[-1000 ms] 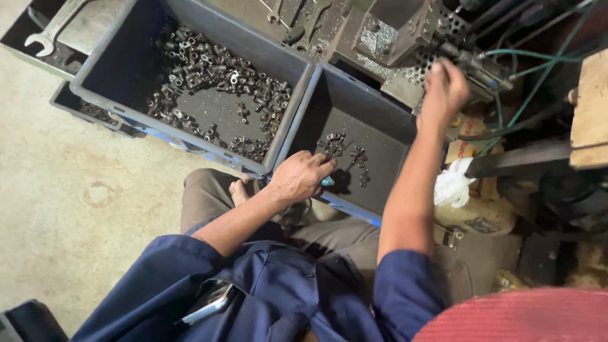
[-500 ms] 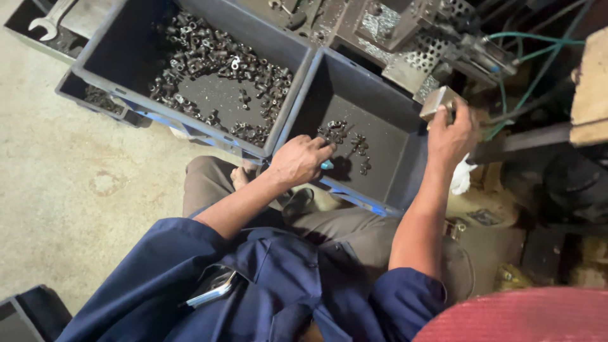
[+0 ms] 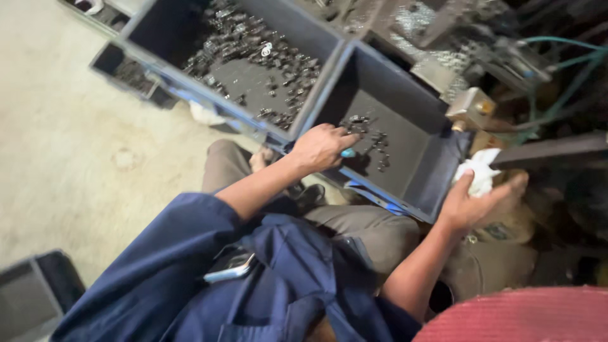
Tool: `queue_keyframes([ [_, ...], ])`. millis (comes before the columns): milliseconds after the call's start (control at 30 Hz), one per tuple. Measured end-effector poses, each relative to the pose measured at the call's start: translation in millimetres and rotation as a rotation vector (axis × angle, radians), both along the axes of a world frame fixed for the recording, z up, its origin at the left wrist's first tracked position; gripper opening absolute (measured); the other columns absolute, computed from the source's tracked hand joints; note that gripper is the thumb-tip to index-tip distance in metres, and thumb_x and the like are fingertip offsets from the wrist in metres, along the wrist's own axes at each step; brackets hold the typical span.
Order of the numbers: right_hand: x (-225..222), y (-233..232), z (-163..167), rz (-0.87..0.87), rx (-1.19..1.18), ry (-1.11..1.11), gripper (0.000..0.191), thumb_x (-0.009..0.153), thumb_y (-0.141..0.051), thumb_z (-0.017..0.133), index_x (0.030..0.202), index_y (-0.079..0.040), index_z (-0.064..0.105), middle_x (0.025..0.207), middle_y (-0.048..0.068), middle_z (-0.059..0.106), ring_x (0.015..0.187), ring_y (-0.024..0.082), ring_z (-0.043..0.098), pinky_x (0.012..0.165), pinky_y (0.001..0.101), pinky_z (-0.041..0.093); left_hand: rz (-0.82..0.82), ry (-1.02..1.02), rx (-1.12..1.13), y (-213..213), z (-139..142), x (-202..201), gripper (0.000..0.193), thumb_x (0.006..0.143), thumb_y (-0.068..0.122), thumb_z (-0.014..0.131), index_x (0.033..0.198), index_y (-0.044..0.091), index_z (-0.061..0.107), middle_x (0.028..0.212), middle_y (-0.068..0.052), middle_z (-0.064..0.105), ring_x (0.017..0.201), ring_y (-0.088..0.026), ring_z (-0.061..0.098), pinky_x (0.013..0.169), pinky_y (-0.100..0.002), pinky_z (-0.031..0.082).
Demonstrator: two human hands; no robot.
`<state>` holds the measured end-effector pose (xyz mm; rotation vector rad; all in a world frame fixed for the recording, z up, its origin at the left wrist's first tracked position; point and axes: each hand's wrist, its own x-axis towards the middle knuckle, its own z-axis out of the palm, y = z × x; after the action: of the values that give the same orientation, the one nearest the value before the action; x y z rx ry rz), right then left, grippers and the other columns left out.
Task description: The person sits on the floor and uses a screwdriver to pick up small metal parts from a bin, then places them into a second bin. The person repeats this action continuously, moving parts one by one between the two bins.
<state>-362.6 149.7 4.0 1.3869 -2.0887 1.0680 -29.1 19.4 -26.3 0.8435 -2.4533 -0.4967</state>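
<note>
Seen from above: left hand point(image 3: 322, 147) gripping the near rim of the smaller grey bin point(image 3: 418, 171) at frame centre, fingers curled shut around a small blue object point(image 3: 348, 152). Right hand point(image 3: 476, 201), raised toward the machinery at upper right a second ago, now lowered beside the bin's right corner, fingers half-closing on a white rag point(image 3: 476, 172). Loose dark metal parts point(image 3: 370, 134) lying inside the bin, reaching apparently paused for wiping.

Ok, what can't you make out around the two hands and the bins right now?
Head view only:
- Left hand: its fingers hide most of a small blue item at the right bin rim.
- Right hand: grips a white rag; anything inside is covered.
- Small metal parts: blurred, type unclear.
- Left bin: cut off by the top edge.
</note>
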Motion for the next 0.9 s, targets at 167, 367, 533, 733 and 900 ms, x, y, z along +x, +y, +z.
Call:
queue_keyframes([
  [167, 26, 18, -34, 0.014, 0.056, -0.101, 0.092, 0.097, -0.021, 0.083, 0.166, 0.001, 0.026, 0.166, 0.029, 0.036, 0.154, 0.046, 0.037, 0.129, 0.0538, 0.031, 0.127, 0.547, 0.192, -4, -7, 11, 0.041, 0.082, 0.009, 0.071, 0.123, 0.01, 0.07, 0.103, -0.013, 0.073, 0.097, -0.032, 0.072, 0.087, -0.042, 0.057],
  [367, 74, 10, -48, 0.04, 0.051, -0.132, 0.094, 0.101, -0.022, 0.081, 0.168, 0.002, 0.02, 0.17, 0.031, 0.029, 0.159, 0.046, 0.03, 0.133, 0.055, 0.024, 0.53, 0.806, 0.249, -74, -1, 52, 0.026, 0.088, 0.009, 0.073, 0.114, 0.006, 0.073, 0.107, -0.015, 0.077, 0.097, -0.023, 0.076, 0.088, -0.032, 0.058],
  [533, 88, -4, -53, 0.085, 0.039, -0.115, 0.093, 0.101, -0.029, 0.08, 0.165, 0.002, 0.02, 0.168, 0.029, 0.031, 0.156, 0.046, 0.032, 0.13, 0.0516, 0.029, 0.472, 0.37, -0.056, -129, -7, 87, 0.036, 0.075, 0.007, 0.07, 0.111, 0.004, 0.072, 0.109, -0.02, 0.072, 0.099, -0.041, 0.069, 0.088, -0.046, 0.055],
  [733, 75, -9, -62, 0.056, 0.03, -0.154, 0.089, 0.098, -0.025, 0.079, 0.163, 0.002, 0.026, 0.167, 0.026, 0.035, 0.155, 0.044, 0.036, 0.129, 0.0506, 0.031, 0.348, -0.323, -0.237, -173, -27, 72, 0.014, 0.083, 0.016, 0.069, 0.095, 0.013, 0.075, 0.1, -0.016, 0.074, 0.091, -0.034, 0.072, 0.085, -0.047, 0.055],
  [900, 71, -16, -66, 0.057, 0.037, -0.149, 0.085, 0.098, -0.023, 0.079, 0.162, 0.003, 0.03, 0.165, 0.027, 0.038, 0.154, 0.043, 0.038, 0.129, 0.0501, 0.031, 0.308, -0.623, -0.111, -181, -42, 66, 0.017, 0.09, 0.015, 0.061, 0.088, 0.012, 0.078, 0.096, -0.014, 0.076, 0.092, -0.029, 0.075, 0.081, -0.044, 0.055],
])
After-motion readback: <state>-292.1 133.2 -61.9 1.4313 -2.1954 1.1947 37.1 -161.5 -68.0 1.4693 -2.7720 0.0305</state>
